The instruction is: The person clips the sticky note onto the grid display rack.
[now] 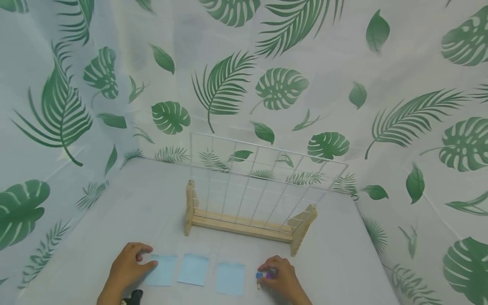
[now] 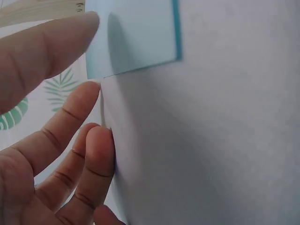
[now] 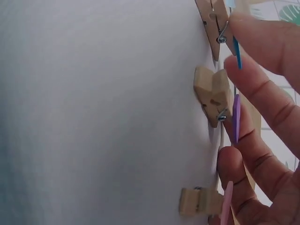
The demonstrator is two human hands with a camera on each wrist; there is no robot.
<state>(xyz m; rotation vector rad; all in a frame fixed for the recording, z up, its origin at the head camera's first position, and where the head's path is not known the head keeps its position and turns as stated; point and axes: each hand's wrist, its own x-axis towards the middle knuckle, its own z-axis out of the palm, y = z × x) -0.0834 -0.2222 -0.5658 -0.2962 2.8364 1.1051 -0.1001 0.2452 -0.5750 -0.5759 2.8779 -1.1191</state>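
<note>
Neatly lined up on a white table (image 1: pixel 145 203), three blue squares of paper, the left one (image 1: pixel 164 271), the middle one (image 1: pixel 193 270) and the right one (image 1: pixel 230 278), lie before a wire grid (image 1: pixel 246 186) in a wooden stand (image 1: pixel 244 228), as the head view shows. A person's left hand (image 1: pixel 127 266) waits at the left square, thumb and forefinger parted, while the right hand (image 1: pixel 284 275), beyond the right square, curls thumb and forefinger about a blue-topped clothespin (image 1: pixel 259 276). From the left wrist, the fingers spread loosely by the paper's corner, holding nothing; whether the thumb touches the sheet cannot be told. A light touch there would seem best, steadying the square without creasing it. From the right wrist, thumb and forefinger stand narrow around the blue-topped clothespin, though how firmly they press cannot be told; a purple-topped clothespin (image 3: pixel 213 93) sits near the other fingers, and a pink-topped clothespin (image 3: pixel 201 201) lies farther along. Good handling, by the look of it, calls for a pinch on the wooden legs rather than the coloured disc, with the lower fingers kept off the neighbouring clothespins.
</note>
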